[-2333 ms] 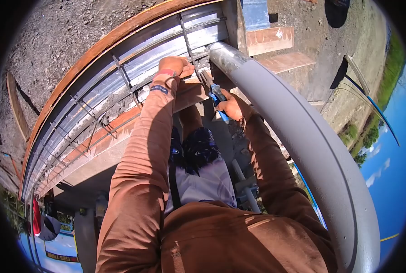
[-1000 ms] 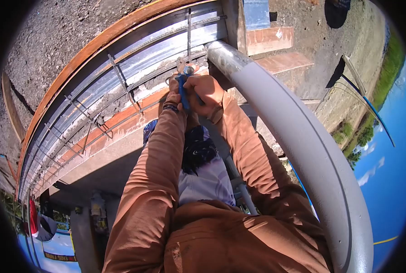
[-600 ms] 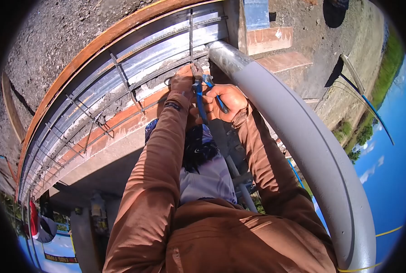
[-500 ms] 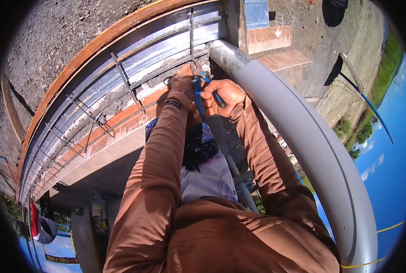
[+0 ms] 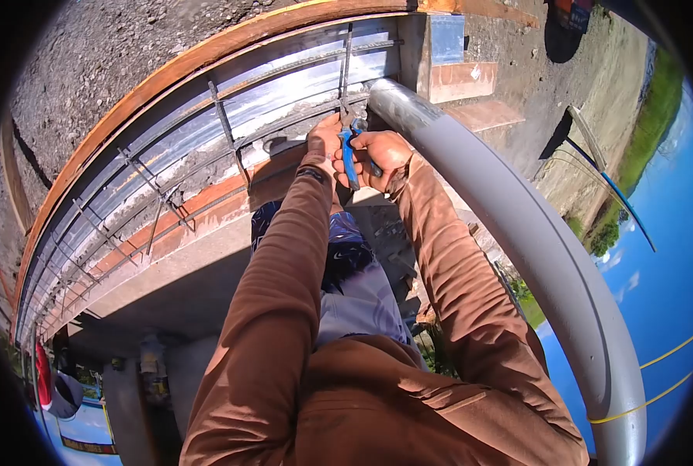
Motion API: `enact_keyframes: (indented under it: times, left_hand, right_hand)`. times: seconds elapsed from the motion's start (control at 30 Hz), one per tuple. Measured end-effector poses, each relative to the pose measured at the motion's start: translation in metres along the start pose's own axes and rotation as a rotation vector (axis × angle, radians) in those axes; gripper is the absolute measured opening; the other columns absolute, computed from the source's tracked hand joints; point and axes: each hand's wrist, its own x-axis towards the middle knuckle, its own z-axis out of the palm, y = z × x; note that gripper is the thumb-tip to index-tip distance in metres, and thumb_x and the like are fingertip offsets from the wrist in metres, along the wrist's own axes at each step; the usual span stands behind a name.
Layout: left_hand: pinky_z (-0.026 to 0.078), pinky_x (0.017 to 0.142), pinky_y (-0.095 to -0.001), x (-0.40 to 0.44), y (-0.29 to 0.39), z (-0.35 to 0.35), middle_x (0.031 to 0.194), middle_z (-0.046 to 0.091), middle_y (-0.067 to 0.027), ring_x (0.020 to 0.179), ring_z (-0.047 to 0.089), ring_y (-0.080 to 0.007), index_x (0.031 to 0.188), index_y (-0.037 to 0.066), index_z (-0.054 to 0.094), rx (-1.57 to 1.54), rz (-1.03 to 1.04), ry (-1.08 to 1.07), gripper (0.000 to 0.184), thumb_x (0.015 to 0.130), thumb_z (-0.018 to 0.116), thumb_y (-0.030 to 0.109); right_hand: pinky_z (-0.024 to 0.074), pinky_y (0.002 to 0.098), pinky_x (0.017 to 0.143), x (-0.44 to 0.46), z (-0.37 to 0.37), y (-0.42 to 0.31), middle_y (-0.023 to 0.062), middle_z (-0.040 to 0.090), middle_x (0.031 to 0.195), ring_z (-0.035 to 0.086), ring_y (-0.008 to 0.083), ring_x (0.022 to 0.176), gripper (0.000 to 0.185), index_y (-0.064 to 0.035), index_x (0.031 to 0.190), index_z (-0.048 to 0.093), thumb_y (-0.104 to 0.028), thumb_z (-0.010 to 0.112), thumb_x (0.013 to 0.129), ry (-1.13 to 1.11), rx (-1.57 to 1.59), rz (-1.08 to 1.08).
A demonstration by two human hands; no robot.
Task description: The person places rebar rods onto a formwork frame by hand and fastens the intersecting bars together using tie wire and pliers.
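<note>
My right hand (image 5: 386,155) is closed around blue-handled pliers (image 5: 348,159), whose handles sit somewhat apart. Their metal jaws point up at a crossing of steel reinforcing bars (image 5: 345,66). Just left of the jaws, my left hand (image 5: 324,140) is closed, its fingertips against the lower bar near that crossing. What those fingers pinch, if anything, is too small to make out. Both hands are close together, beside the bare metal end of a large grey pipe (image 5: 517,182).
Curved wooden formwork (image 5: 129,113) lined with sheet metal runs left, with more tied bars inside. Gravel ground (image 5: 121,54) lies beyond it. A yellow line (image 5: 649,404) wraps the pipe at lower right. A plank (image 5: 587,136) lies at the right.
The view has shifted a little, so the hands, bars and pipe end appear slightly further right. The pliers stay in my right hand, and my left hand remains by the same crossing.
</note>
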Motion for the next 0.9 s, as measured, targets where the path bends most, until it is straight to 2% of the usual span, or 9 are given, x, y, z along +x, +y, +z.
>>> enact_keyframes:
  times: [0.1, 0.17, 0.2, 0.4, 0.5, 0.57, 0.63, 0.7, 0.9]
  left_hand:
    - [0.047, 0.057, -0.0243, 0.027, -0.024, -0.028, 0.087, 0.063, -0.0041, 0.067, 0.057, -0.0117, 0.107, 0.004, 0.056, 0.117, 0.15, -0.227, 0.023, 0.087, 0.049, 0.013]
    - [0.042, 0.058, -0.0212, 0.014, -0.022, -0.017, 0.089, 0.062, -0.0026, 0.066, 0.053, -0.0094, 0.117, 0.0, 0.052, 0.605, 0.226, -0.111, 0.034, 0.083, 0.048, 0.003]
    - [0.042, 0.058, -0.0214, 0.018, -0.032, -0.023, 0.088, 0.062, -0.0019, 0.067, 0.053, -0.0093, 0.114, 0.002, 0.054, 0.508, 0.214, -0.01, 0.032, 0.083, 0.048, 0.006]
    - [0.046, 0.07, -0.0301, -0.078, 0.044, 0.037, 0.095, 0.062, 0.0017, 0.083, 0.058, -0.0152, 0.106, 0.01, 0.06, 0.371, -0.228, 0.334, 0.028, 0.086, 0.047, 0.023]
    - [0.048, 0.069, -0.0314, 0.033, -0.051, -0.077, 0.094, 0.064, -0.0029, 0.083, 0.06, -0.0193, 0.098, 0.008, 0.062, 1.745, 0.805, 0.064, 0.028, 0.086, 0.047, 0.028]
    - [0.048, 0.072, -0.0315, -0.031, 0.025, -0.004, 0.091, 0.065, -0.0099, 0.084, 0.061, -0.0255, 0.091, 0.006, 0.062, 1.578, 0.786, 0.205, 0.029, 0.084, 0.05, 0.031]
    - [0.047, 0.076, -0.0337, -0.05, 0.068, 0.034, 0.088, 0.064, -0.0154, 0.088, 0.06, -0.0306, 0.093, 0.006, 0.063, 0.892, 0.521, 0.364, 0.029, 0.082, 0.052, 0.031]
    - [0.046, 0.077, -0.034, -0.041, 0.097, 0.048, 0.091, 0.064, -0.0163, 0.09, 0.06, -0.0301, 0.096, 0.003, 0.062, 1.139, 0.508, 0.314, 0.035, 0.081, 0.054, 0.033]
    - [0.042, 0.087, -0.0342, 0.009, 0.095, 0.025, 0.102, 0.061, -0.0159, 0.099, 0.056, -0.0311, 0.103, 0.007, 0.062, 1.442, 0.292, 0.03, 0.035, 0.081, 0.056, 0.033]
  right_hand:
    - [0.0512, 0.0454, 0.068, 0.006, 0.0, 0.0, 0.0165, 0.062, 0.086, 0.061, 0.0293, 0.075, 0.024, 0.0037, 0.099, 0.051, -0.012, 0.04, 0.085, 0.047, -0.27, -0.04]
    - [0.0493, 0.0415, 0.072, 0.023, -0.002, 0.0, 0.0182, 0.063, 0.086, 0.061, 0.0308, 0.076, 0.026, 0.0054, 0.1, 0.054, -0.013, 0.043, 0.084, 0.135, -2.118, -0.474]
    - [0.0467, 0.0363, 0.081, 0.039, -0.002, 0.003, 0.0219, 0.061, 0.097, 0.061, 0.0318, 0.085, 0.034, 0.0053, 0.109, 0.049, -0.016, 0.046, 0.084, 0.15, -2.282, -0.383]
    - [0.0417, 0.0415, 0.091, 0.033, 0.038, 0.009, 0.0275, 0.049, 0.116, 0.051, 0.0364, 0.109, 0.058, 0.0025, 0.129, 0.029, -0.026, 0.048, 0.083, 0.912, -1.453, -0.072]
    - [0.0392, 0.0505, 0.091, 0.04, 0.039, 0.004, 0.0277, 0.042, 0.125, 0.045, 0.041, 0.114, 0.064, 0.0014, 0.133, 0.022, -0.027, 0.051, 0.083, 0.908, -1.387, -0.045]
    - [0.0469, 0.0362, 0.084, 0.002, 0.054, -0.004, 0.0056, 0.057, 0.115, 0.058, 0.0212, 0.103, 0.044, -0.0093, 0.118, 0.051, -0.033, 0.054, 0.081, 0.888, -1.431, -0.078]
    - [0.0452, 0.037, 0.086, 0.007, 0.053, 0.001, 0.0066, 0.058, 0.114, 0.057, 0.02, 0.103, 0.051, -0.0098, 0.122, 0.047, -0.033, 0.059, 0.078, 0.927, -1.428, -0.07]
    - [0.042, 0.0377, 0.089, -0.006, 0.062, 0.007, 0.0068, 0.056, 0.117, 0.054, 0.0185, 0.107, 0.054, -0.0103, 0.123, 0.046, -0.032, 0.062, 0.076, 1.042, -1.569, -0.09]
    - [0.0402, 0.0369, 0.09, -0.035, 0.034, -0.022, 0.0236, 0.053, 0.114, 0.051, 0.0282, 0.11, 0.072, 0.0027, 0.124, 0.042, -0.049, 0.052, 0.075, 0.294, -1.742, -0.18]
